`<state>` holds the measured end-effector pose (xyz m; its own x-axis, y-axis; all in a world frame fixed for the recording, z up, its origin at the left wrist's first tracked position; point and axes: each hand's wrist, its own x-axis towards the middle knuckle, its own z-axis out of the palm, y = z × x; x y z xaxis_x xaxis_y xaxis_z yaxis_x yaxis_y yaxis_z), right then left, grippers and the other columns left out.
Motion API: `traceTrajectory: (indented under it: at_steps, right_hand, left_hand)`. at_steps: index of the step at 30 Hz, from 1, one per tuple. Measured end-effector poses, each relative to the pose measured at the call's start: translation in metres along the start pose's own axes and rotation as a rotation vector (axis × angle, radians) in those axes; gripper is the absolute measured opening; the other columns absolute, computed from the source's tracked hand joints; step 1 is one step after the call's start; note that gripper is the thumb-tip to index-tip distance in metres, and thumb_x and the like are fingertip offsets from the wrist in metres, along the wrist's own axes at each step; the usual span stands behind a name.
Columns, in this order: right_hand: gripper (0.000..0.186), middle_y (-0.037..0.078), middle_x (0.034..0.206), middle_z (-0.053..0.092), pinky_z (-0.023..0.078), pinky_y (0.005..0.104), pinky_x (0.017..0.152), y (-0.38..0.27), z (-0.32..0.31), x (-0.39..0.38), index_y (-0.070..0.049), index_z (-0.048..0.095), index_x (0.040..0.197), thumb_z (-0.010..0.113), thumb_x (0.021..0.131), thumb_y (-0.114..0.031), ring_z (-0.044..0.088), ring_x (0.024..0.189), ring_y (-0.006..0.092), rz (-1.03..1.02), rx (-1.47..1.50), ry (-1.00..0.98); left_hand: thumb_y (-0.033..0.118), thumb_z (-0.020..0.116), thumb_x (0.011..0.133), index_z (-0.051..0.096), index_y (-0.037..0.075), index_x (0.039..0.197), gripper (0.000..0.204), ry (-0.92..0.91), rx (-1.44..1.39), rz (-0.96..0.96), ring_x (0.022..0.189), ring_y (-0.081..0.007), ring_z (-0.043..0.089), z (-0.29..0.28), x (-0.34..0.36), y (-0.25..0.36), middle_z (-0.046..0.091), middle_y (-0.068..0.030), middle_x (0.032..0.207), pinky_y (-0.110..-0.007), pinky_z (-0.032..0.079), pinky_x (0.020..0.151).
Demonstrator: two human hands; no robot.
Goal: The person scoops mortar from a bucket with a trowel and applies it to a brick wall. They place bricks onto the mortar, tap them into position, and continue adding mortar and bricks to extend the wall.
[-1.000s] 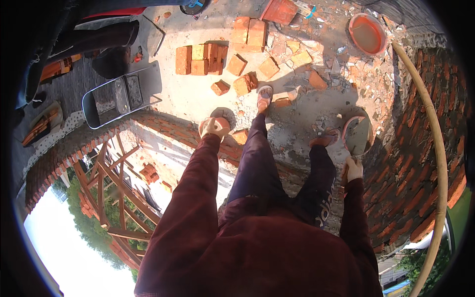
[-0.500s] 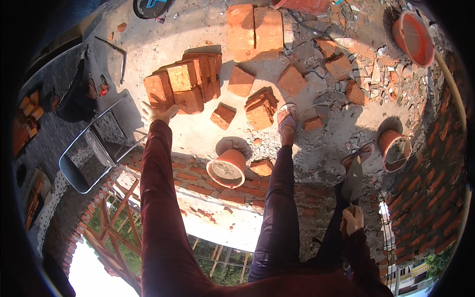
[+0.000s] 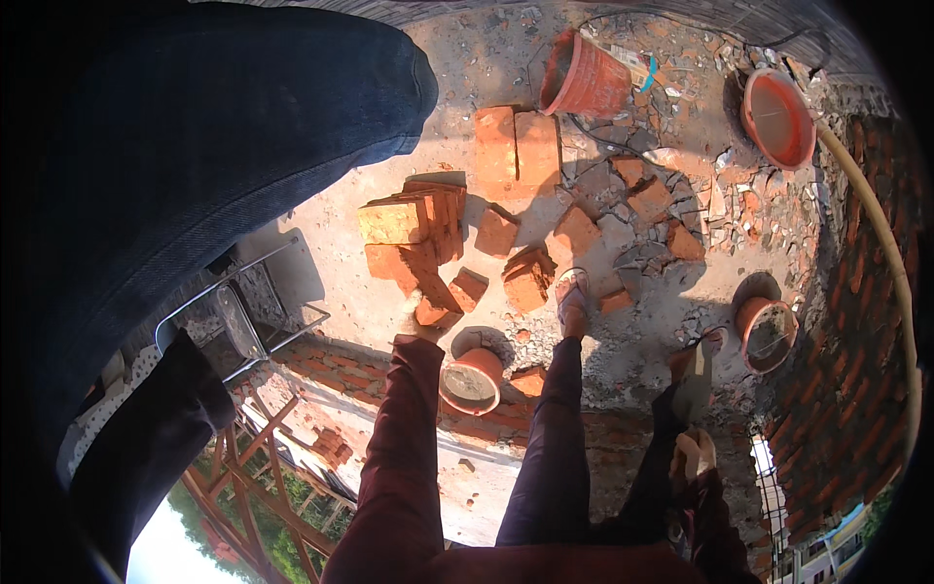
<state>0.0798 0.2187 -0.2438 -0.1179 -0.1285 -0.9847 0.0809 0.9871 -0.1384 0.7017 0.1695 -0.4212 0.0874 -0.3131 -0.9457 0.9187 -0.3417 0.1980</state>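
Observation:
My left hand [image 3: 413, 316] reaches forward, fingers wrapped round an orange brick [image 3: 438, 311] just in front of the brick stack [image 3: 394, 224]. Loose bricks lie close by, one [image 3: 469, 289] almost beside the held brick. Below them stands a bucket [image 3: 472, 382] with grey mortar in it. On the right, my right hand [image 3: 693, 455] is closed on the handle of a trowel [image 3: 695, 382], its blade pointing away from me. Part of the left fingers is hard to make out.
Another person's dark-clothed limb [image 3: 224, 146] covers the upper left. Behind it stands a metal-framed chair [image 3: 238, 321]. A bucket [image 3: 769, 336] is at right; two others, a tilted bucket [image 3: 593, 83] and a liquid-filled bucket [image 3: 778, 119], stand farther off. Rubble [image 3: 715, 195] litters the ground.
My left hand has moved right and nearer, taking the brick off the stack's left end. The other person's dark-clothed limb has come in at left. The view has shifted; the right hand still holds the trowel.

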Motion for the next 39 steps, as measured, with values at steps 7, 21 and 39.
traceTrajectory:
  at_steps: [7,21,39]
  right_hand:
    - [0.029,0.011,0.119,0.061,0.061,0.0400,0.085,-0.032,-0.039,-0.063,-0.002,0.059,0.114,0.073,0.091,-0.013,0.066,0.102,0.0218,-0.190,0.428,-0.221]
    - [0.056,0.016,0.142,0.057,0.054,0.0466,0.104,-0.007,-0.280,-0.198,-0.003,0.045,0.148,0.068,0.099,-0.018,0.059,0.129,0.0288,-0.799,1.116,-0.542]
    - [0.043,0.019,0.115,0.068,0.061,0.0490,0.092,0.071,-0.314,-0.232,0.004,0.055,0.127,0.070,0.088,-0.001,0.072,0.102,0.0347,-1.019,1.955,0.593]
  left_hand:
    - [0.054,0.059,0.099,0.044,0.013,0.153,0.069,-0.601,0.351,-0.169,0.135,-0.0340,0.054,0.105,-0.201,-0.240,0.051,-0.0145,0.151,-0.055,0.046,0.111]
    - [0.051,0.077,0.082,0.036,0.006,0.158,0.097,-1.070,0.934,-0.867,0.134,-0.0372,0.055,0.405,-0.419,-0.486,0.049,-0.0192,0.154,-0.056,0.045,0.113]
    - [0.046,0.085,0.070,0.014,0.004,0.164,0.125,-2.409,2.608,0.473,0.136,-0.0404,0.050,0.506,-0.536,-0.695,0.047,-0.0283,0.148,-0.048,0.043,0.112]
